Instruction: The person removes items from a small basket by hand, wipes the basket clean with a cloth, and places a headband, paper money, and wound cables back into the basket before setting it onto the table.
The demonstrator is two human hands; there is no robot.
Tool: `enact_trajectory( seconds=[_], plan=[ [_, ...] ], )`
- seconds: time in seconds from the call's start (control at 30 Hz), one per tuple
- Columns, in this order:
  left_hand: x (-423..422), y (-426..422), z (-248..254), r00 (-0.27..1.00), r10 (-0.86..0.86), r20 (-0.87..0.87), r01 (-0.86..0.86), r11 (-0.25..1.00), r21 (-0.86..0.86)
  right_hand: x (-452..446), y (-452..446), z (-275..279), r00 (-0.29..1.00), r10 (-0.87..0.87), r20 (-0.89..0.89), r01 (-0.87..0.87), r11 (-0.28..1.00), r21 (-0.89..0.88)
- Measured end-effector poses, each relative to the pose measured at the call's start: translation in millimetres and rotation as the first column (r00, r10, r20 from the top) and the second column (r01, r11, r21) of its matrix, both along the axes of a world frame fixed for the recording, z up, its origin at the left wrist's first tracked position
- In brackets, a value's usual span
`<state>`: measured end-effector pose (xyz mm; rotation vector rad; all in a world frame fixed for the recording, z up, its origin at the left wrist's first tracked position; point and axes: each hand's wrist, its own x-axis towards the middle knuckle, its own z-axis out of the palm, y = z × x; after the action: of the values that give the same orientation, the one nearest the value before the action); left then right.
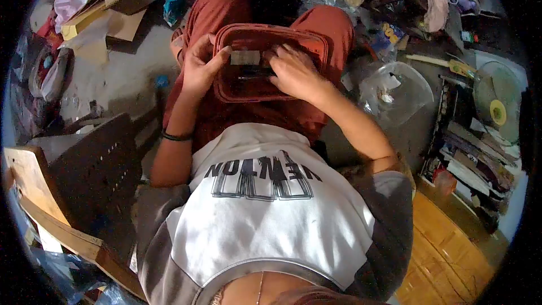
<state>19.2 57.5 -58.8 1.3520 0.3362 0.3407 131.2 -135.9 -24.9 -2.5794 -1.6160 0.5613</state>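
A red plastic basket (272,99) with rounded corners rests across my lap. My left hand (204,66) grips its left rim, thumb over the edge and fingers around the outside. Inside the basket, my right hand (294,69) reaches down with its fingers bent and drawn together. What those fingertips hold, if anything, is hidden. A pale rectangular piece (245,57) lies in the basket between my hands. Below it is a thin light-coloured item (248,77), too small to name, among dark contents.
A clear plastic bag (398,93) lies on the floor to the right, near a fan (498,107). Torn cardboard (125,25) is at the upper left. A wooden chair (42,183) stands at my left, and yellow wooden boards (446,248) are at the lower right.
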Motion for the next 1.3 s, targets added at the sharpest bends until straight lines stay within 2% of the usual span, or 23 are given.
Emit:
enact_trajectory(
  seconds=[0.07,0.17,0.27,0.37,0.47,0.57,0.67,0.77,0.83,0.87,0.9,1.0,1.03,1.17,1.23,1.3],
  plan=[
    [-0.4,1.8,-4.9,1.000,-0.013,-0.005,0.012,0.999,-0.053,1.5,0.9,-1.9,0.985,-0.091,-0.148,0.089,0.996,-0.022],
    [1.9,-1.1,-4.3,1.000,0.004,-0.014,-0.006,0.992,-0.129,7.6,5.5,4.0,0.974,-0.033,-0.225,0.000,0.990,-0.142],
    [1.7,-1.0,-6.7,1.000,0.009,0.001,-0.008,0.995,-0.103,7.6,5.8,-3.9,0.972,0.002,-0.233,-0.031,0.992,-0.121],
    [0.8,-1.2,-0.8,0.999,0.029,-0.024,-0.030,0.997,-0.070,4.5,5.6,7.2,0.932,-0.057,-0.357,0.056,0.998,-0.012],
    [1.4,-1.7,-0.4,0.999,0.022,-0.032,-0.025,0.995,-0.094,8.3,-1.0,-20.9,0.851,-0.008,-0.526,0.034,0.999,0.040],
    [1.4,0.7,-3.8,1.000,-0.006,-0.004,0.005,0.996,-0.086,11.1,2.8,-2.1,0.796,-0.001,-0.606,-0.001,1.000,-0.004],
    [1.5,1.5,-9.5,1.000,0.008,-0.001,-0.008,0.999,-0.035,9.9,-1.9,-12.1,0.797,-0.024,-0.603,0.046,0.999,0.021],
    [3.2,1.2,-8.1,1.000,0.018,-0.023,-0.018,0.999,-0.042,13.4,-8.8,-0.2,0.531,-0.038,-0.846,0.263,0.957,0.122],
    [2.1,0.3,-5.7,0.999,0.028,-0.042,-0.031,0.996,-0.079,13.8,-9.3,12.2,0.100,0.024,-0.995,0.489,0.869,0.071],
    [1.5,-0.1,-6.0,0.998,0.037,-0.050,-0.042,0.994,-0.100,15.3,-10.6,16.8,-0.118,0.096,-0.988,0.584,0.812,0.009],
    [2.8,-2.6,-1.4,0.997,0.044,-0.056,-0.050,0.991,-0.122,20.7,-13.3,18.0,-0.099,0.096,-0.990,0.598,0.801,0.018],
    [5.0,-9.4,18.0,0.989,0.131,-0.064,-0.139,0.983,-0.122,25.1,-14.6,26.7,-0.301,0.228,-0.926,0.706,0.706,-0.056],
    [3.4,-4.6,10.0,0.990,0.100,-0.101,-0.109,0.991,-0.079,26.3,-14.6,26.7,-0.331,0.271,-0.904,0.723,0.688,-0.059],
    [-0.4,-1.3,8.2,0.988,0.084,-0.129,-0.091,0.995,-0.052,20.8,-17.4,28.4,-0.350,0.346,-0.871,0.860,0.486,-0.152],
    [-2.3,1.0,5.5,0.980,0.076,-0.185,-0.080,0.997,-0.014,18.4,-17.1,32.8,-0.326,0.320,-0.890,0.874,0.460,-0.155],
    [-4.2,-1.9,14.4,0.982,0.078,-0.171,-0.074,0.997,0.027,17.2,-19.4,35.3,-0.329,0.296,-0.897,0.882,0.435,-0.179]
  ],
)
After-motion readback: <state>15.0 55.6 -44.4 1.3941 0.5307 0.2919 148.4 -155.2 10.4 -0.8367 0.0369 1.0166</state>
